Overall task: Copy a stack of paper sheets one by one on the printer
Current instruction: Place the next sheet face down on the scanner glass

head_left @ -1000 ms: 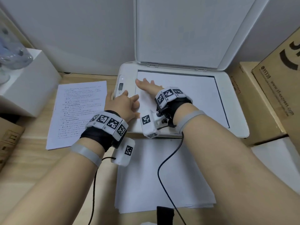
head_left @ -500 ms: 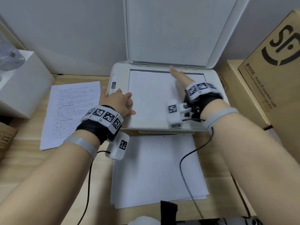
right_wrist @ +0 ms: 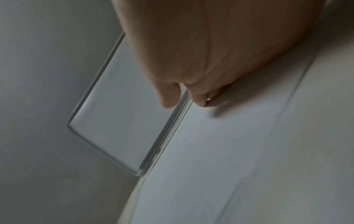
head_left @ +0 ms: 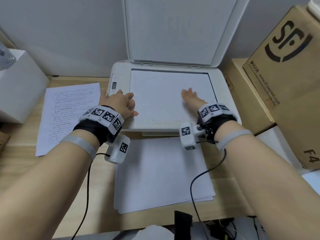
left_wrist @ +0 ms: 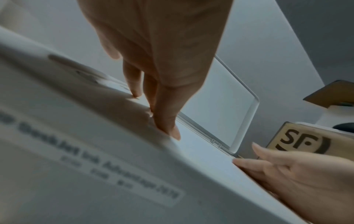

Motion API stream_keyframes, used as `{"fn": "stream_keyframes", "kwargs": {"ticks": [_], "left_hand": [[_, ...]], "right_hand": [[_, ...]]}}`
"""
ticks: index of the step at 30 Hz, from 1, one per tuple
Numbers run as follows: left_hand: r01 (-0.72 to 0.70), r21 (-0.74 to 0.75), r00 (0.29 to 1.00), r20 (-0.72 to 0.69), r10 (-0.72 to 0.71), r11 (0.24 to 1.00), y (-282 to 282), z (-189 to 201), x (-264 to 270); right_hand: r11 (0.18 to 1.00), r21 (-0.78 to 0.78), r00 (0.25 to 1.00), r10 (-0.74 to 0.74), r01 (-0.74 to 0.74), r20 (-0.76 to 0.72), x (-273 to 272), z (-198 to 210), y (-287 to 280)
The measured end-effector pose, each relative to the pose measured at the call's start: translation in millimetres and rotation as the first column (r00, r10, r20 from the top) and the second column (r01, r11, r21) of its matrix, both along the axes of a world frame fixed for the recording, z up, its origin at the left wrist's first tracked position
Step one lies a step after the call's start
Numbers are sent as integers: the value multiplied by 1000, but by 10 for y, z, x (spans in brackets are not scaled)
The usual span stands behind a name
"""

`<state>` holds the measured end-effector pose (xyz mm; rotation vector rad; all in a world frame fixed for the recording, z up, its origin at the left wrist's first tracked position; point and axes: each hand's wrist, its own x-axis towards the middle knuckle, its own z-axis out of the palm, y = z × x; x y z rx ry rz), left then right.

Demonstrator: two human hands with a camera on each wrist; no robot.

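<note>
The white printer [head_left: 225,104] stands at the back of the desk with its lid [head_left: 173,30] raised. A blank-side-up sheet [head_left: 161,94] lies on the scanner glass. My left hand [head_left: 121,103] rests at the sheet's left edge, fingertips [left_wrist: 173,131] pressing down on it. Flat on the sheet's right part lies my right hand [head_left: 189,97], its fingers extended. A white paper stack [head_left: 161,174] lies on the desk in front of the printer. One printed sheet [head_left: 69,115] lies to the printer's left.
Cardboard boxes [head_left: 285,80] crowd the right side next to the printer. A white box [head_left: 19,84] stands at the far left. Black cables [head_left: 204,179] from the wrist cameras trail over the stack and the wooden desk [head_left: 20,161].
My right hand swept from the sheet's left part across to the far right, then drew back toward me onto the sheet's right part. The left hand stayed at the left edge.
</note>
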<state>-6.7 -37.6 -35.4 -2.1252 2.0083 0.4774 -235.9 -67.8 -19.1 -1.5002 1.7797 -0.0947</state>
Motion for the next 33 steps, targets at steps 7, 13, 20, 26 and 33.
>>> {"fn": "stream_keyframes", "kwargs": {"ticks": [7,13,20,26,33], "left_hand": [[21,-21,1000,2,-21,1000,-38,-128,66],[24,-42,999,-21,-25,999,-6,-134,92],[18,-54,1000,-19,-19,998,6,-169,102],[-1,-47,996,-86,-3,999,14,-200,136],[1,-88,996,-94,-9,996,62,-204,151]], "right_hand": [[1000,14,980,17,-15,-198,-5,-38,-109],[885,26,885,463,-464,37,953,79,256],[869,15,866,492,-495,85,1053,-87,362],[934,10,912,352,-358,-209,275,-313,200],[991,-20,948,124,-135,-293,-450,-347,145]]}}
